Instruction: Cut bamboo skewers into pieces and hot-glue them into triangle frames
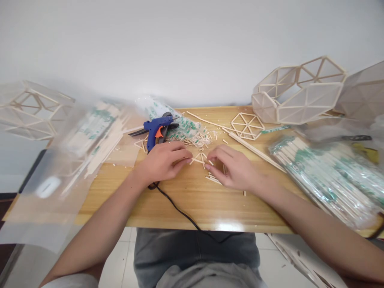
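Observation:
Between my hands, a small open frame of thin wooden sticks [198, 161] lies on the table. My left hand [166, 161] is closed, with thumb and forefinger pinched at the frame's left end. From the other side my right hand [232, 166] curls its thumb and fingertips round the frame's right end; the exact contact is too small to see clearly. Short cut sticks [213, 179] lie below the right fingers. Just beyond my left hand, a blue glue gun [155, 131] with an orange trigger rests on a black stand.
Stick offcuts [204, 138] are heaped near a green-printed plastic bag [183, 122]. A flat octagonal stick frame [247, 126] and long sticks [255, 150] lie right of it. Panelled frames [310, 100] stand at the back right, packaged sticks [324, 176] in front. A black cord [177, 208] crosses the table edge.

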A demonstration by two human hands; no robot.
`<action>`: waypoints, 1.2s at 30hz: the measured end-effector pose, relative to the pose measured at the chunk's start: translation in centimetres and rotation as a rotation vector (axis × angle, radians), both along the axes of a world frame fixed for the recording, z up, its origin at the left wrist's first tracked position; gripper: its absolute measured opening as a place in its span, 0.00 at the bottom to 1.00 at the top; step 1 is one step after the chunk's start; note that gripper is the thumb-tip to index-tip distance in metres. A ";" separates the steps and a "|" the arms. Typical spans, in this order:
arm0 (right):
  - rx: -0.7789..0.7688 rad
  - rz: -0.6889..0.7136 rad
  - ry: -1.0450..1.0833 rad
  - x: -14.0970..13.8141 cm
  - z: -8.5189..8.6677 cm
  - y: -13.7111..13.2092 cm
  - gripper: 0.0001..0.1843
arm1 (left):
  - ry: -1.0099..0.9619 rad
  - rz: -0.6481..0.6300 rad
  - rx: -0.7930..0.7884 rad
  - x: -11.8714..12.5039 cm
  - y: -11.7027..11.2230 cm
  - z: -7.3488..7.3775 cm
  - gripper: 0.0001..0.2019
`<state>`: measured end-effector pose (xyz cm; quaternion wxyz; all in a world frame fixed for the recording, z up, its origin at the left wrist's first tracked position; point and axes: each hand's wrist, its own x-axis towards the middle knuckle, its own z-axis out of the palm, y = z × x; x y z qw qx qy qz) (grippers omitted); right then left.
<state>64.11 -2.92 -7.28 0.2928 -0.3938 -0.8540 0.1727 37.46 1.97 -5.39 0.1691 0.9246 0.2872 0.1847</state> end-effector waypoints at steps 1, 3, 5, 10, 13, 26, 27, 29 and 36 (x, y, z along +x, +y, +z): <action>0.016 0.044 -0.027 0.3 0.1 0.2 0.03 | 0.013 -0.004 -0.011 -0.3 0.1 0.3 0.09; 0.003 0.137 -0.064 0.9 0.3 0.6 0.02 | 0.027 -0.016 -0.076 -0.7 0.3 0.6 0.08; -0.047 0.205 -0.076 1.3 0.5 0.8 0.03 | 0.039 -0.042 -0.176 -0.9 0.3 0.8 0.06; -0.116 0.251 -0.095 1.4 0.6 0.7 0.02 | 0.037 -0.087 -0.280 -0.9 0.2 0.7 0.07; -0.116 0.254 -0.113 1.2 0.5 0.6 0.03 | 0.051 -0.066 -0.257 -0.7 0.1 0.5 0.08; -0.138 0.260 -0.132 0.9 0.6 0.5 0.06 | 0.120 0.017 -0.179 -0.5 0.3 0.2 0.06; -0.137 0.259 -0.138 0.9 0.6 0.5 0.06 | 0.120 0.013 -0.174 -0.4 0.3 0.1 0.06; -0.136 0.259 -0.151 0.9 0.7 0.4 0.07 | 0.116 0.007 -0.165 -0.4 0.3 0.0 0.06; -0.130 0.257 -0.175 0.8 0.7 0.4 0.08 | 0.116 0.008 -0.187 -0.3 0.3 -0.1 0.06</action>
